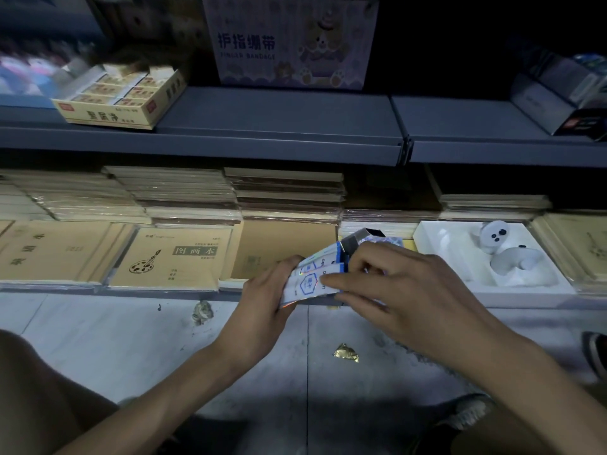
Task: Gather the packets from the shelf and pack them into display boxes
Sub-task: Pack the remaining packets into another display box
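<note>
We see both hands at frame centre, over the floor point(98, 339) and just in front of the lower shelf edge. The packets point(307, 285), white with blue print and shiny edges, are held as a slightly fanned bundle between the hands. Their long axis runs diagonally, with the low end toward lower left and the high end pointing to upper right.

The left hand point(266, 290) grips the lower-left end, fingers curled round the bundle from below. The right hand point(400, 290) comes in from the right, one finger point(341, 284) laid along the top packet and the rest curled tight at the upper-right end, pinching it.

A small box point(359, 239) with an open grey flap sits at that upper end, touching the bundle. We cannot tell if the packets are partly inside it.

- **Lower shelf:** tan sketchbooks point(174, 254) in stacks at left and centre, and a white tray point(437, 244) with pale rounded gadgets at right.
- **Upper shelf point(279, 116):** a yellow eraser box point(115, 103) at upper left, a finger bandage carton point(289, 44) at top centre, and a dark box point(558, 103) at upper right.
- **Floor:** a gold wrapper point(345, 353) below the hands and a crumpled scrap point(202, 311) to the left of them.
</note>
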Motion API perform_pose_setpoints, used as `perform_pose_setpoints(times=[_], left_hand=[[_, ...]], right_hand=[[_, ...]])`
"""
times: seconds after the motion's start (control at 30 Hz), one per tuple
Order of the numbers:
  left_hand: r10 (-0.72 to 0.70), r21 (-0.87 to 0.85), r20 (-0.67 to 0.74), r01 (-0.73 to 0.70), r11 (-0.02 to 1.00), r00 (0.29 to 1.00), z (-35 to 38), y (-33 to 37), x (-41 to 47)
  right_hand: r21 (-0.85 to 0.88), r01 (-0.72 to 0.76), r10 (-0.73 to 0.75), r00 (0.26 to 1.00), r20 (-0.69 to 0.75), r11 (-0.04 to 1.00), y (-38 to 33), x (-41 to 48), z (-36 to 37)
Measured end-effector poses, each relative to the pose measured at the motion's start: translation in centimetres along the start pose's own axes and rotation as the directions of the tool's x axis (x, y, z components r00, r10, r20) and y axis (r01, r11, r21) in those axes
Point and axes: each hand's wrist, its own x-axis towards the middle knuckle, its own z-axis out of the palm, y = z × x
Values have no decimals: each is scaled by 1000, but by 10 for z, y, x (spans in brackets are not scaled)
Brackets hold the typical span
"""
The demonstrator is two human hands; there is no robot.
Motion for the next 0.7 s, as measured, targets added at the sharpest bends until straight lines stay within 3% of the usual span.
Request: perform_pose_setpoints(times=[0.2,0.43,0.57,0.7], left_hand=[[26,95,50,-30,995,998,0,-4,0],[-107,82,43,103,991,993,-5,-16,2],[-108,63,46,105,992,993,-6,-11,3],[-82,29,80,80,996,993,-1,-7,-1]], right_hand=[[-65,100,-101,995,-14,993,3,-2,-1],[-99,79,-95,981,-168,992,14,-5,-11],[19,59,-54,973,-225,998,16,-5,-10],[300,-44,111,972,-208,953,7,-1,-5]])
